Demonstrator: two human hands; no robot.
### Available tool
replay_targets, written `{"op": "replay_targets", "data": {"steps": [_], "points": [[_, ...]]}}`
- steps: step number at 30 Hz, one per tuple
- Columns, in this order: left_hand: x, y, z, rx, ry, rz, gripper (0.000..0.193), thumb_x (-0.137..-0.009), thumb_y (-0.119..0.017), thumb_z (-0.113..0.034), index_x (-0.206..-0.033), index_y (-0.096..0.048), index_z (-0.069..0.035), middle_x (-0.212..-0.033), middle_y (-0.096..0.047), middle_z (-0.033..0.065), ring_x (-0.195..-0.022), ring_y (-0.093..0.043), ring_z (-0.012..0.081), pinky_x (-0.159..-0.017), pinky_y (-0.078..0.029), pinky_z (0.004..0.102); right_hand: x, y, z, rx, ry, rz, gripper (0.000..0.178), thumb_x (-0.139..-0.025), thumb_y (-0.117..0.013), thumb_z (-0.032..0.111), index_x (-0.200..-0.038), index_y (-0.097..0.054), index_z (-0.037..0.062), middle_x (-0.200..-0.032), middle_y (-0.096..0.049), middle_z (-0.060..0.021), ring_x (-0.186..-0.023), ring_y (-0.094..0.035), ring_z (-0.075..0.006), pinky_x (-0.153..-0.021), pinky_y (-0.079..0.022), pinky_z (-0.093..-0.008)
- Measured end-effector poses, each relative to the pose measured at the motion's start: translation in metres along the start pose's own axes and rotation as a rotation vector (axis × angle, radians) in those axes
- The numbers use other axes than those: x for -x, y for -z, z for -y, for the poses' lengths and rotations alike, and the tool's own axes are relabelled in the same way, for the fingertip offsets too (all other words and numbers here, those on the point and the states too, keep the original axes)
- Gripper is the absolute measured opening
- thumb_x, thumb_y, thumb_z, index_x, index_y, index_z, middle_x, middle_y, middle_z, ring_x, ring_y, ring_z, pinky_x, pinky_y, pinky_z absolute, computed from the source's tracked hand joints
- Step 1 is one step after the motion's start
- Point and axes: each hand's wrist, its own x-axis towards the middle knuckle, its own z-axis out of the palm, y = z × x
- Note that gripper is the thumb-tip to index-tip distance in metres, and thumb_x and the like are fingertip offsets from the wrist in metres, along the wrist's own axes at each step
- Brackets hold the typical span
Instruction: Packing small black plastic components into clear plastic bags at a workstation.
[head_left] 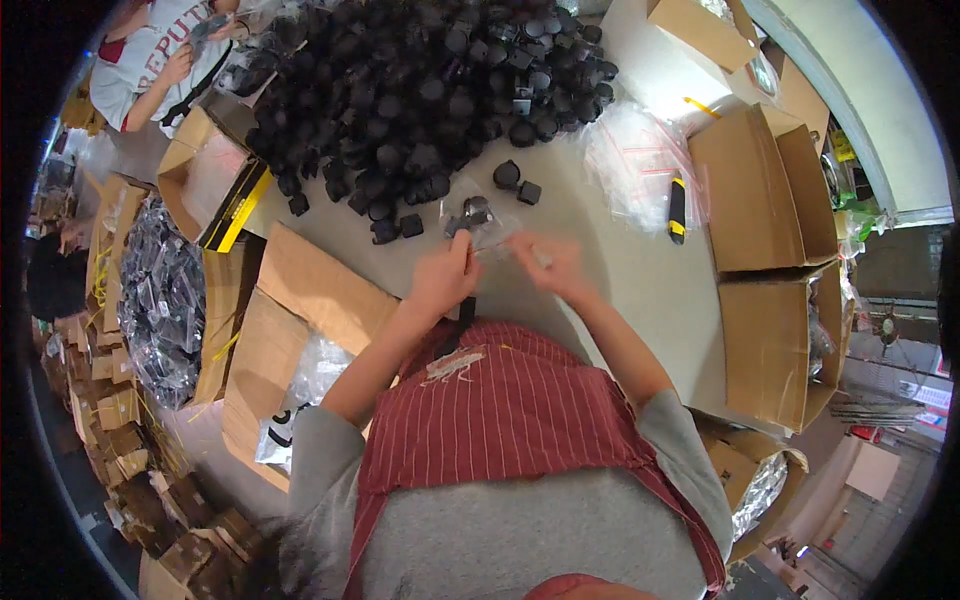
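Note:
A small clear plastic bag with black plastic parts inside is held over the table in front of me. My left hand is closed on the bag's near left edge, thumb on top. At the bag's near right corner, my right hand is blurred by motion, its fingers pinched together on the plastic. Just beyond the bag lie a few loose black parts, and behind them rises a large heap of similar black parts.
Flat clear bags and a black-and-yellow utility knife lie to the right. Cardboard boxes line the right edge. An open carton stands near my left arm, and a box of bagged parts is farther left. Another person works at far left.

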Motion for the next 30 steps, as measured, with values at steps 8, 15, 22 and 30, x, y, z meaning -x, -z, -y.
{"op": "replay_targets", "data": {"steps": [8,15,22,30], "points": [[0.009,-0.01,-0.024,0.008,-0.03,0.002,0.018,-0.084,-0.065,-0.018,-0.094,-0.052,-0.008,-0.068,-0.062,0.012,-0.057,-0.062,0.0338,-0.051,-0.048,0.0456,-0.093,0.002,-0.006,0.622,-0.061,-0.367,0.051,-0.084,-0.074,0.033,-0.122,-0.059,0.0014,-0.123,-0.053,-0.0165,-0.111,-0.054,-0.0371,-0.093,-0.047,-0.0448],[0.015,-0.005,-0.015,-0.003,-0.005,-0.011,0.016,-0.087,-0.062,-0.018,-0.097,-0.053,-0.009,-0.07,-0.064,0.013,-0.062,-0.064,0.0354,-0.055,-0.05,0.046,-0.085,0.001,-0.014,0.836,0.1,-0.058,0.044,-0.074,-0.074,0.013,-0.116,-0.063,0.0081,-0.119,-0.052,-0.0138,-0.108,-0.051,-0.0329,-0.089,-0.046,-0.0415],[0.021,0.002,-0.003,0.05,0.057,-0.017,0.014,-0.088,-0.061,-0.018,-0.096,-0.053,-0.009,-0.074,-0.065,0.014,-0.065,-0.065,0.0347,-0.056,-0.051,0.0455,-0.04,0.033,-0.012,0.639,0.157,-0.066,0.044,-0.074,-0.066,0.0,-0.117,-0.062,0.0076,-0.125,-0.052,-0.0136,-0.111,-0.05,-0.0355,-0.094,-0.045,-0.0447],[0.013,0.001,-0.013,0.024,0.016,-0.022,0.016,-0.091,-0.064,-0.021,-0.094,-0.055,-0.009,-0.075,-0.065,0.0123,-0.066,-0.064,0.0346,-0.056,-0.049,0.0439,-0.014,0.035,-0.021,0.486,0.005,-0.186,0.049,-0.08,-0.074,0.016,-0.125,-0.059,0.0048,-0.117,-0.061,-0.0127,-0.107,-0.057,-0.0335,-0.092,-0.047,-0.042]]}}
